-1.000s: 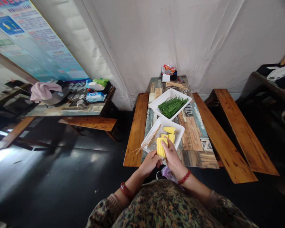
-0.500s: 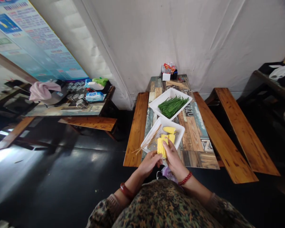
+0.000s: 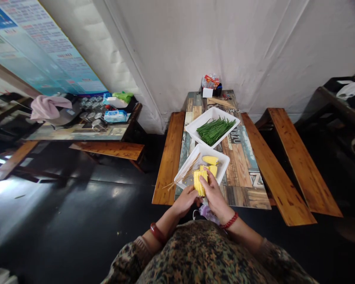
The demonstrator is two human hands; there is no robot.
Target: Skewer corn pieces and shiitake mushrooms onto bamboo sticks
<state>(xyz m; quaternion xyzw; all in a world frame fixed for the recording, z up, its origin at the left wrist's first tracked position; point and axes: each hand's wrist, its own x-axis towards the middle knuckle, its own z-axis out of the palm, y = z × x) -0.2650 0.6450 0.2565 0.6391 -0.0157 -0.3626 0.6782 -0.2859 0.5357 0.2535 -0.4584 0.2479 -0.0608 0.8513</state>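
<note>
A yellow piece of corn cob (image 3: 199,184) is held upright over the front edge of a white tray (image 3: 225,165). My right hand (image 3: 215,195) is wrapped round its right side, thumb across the front. My left hand (image 3: 185,202) is closed at the cob's lower left end, its fingertips curled beneath; whether it also pinches something small there is hidden. Inside the tray lie more corn pieces (image 3: 210,160) and a bundle of thin wooden skewers (image 3: 185,173), whose ends stick out over the left rim.
Behind it, a second white tray (image 3: 192,127) holds green chives (image 3: 214,131). Both trays stand on a wood-patterned table (image 3: 236,165), with benches (image 3: 169,161) along its sides. A box with plastic packets (image 3: 210,85) is by the wall. Another table (image 3: 73,135) at left bears glasses and a pink cloth.
The view has shifted slightly. Both hands keep hold of the corn piece, which looks tilted a little differently; the right thumb sits slightly lower and further across its front.
</note>
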